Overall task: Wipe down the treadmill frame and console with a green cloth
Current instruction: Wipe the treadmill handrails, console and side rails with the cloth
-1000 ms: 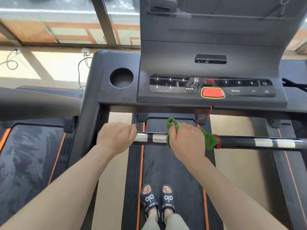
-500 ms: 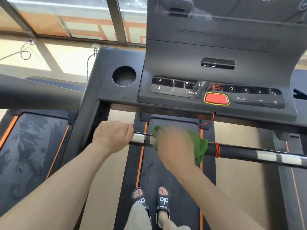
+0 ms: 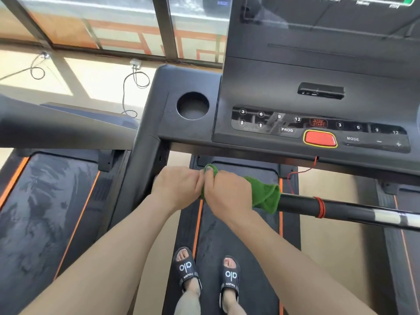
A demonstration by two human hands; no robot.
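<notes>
**Green cloth on the crossbar, hands butted together**

Green cloth is wrapped round the black handlebar under the console. Right hand is curled over it and the bar; a bunched tail sticks out on the right, a small tuft pokes up by the knuckles. Left hand is curled round the bar's left end, next to the upright, touching the right hand. Looks like it only steadies.

Handling, my read:
- Terry-type fabric: soft, light, no stiffness. Conforms to the tube, so a wrap-around grip beats a flat palm.
- Loose tail may snag on the red band or the red safety cord when sliding right. Tuck it in.
- Bar looks smooth, with shiny metal patches further along; cloth should glide, moderate squeeze is enough.
- For the console, refold to a flat pad; go light near the red button.

Frame and console seem mostly untouched.
</notes>
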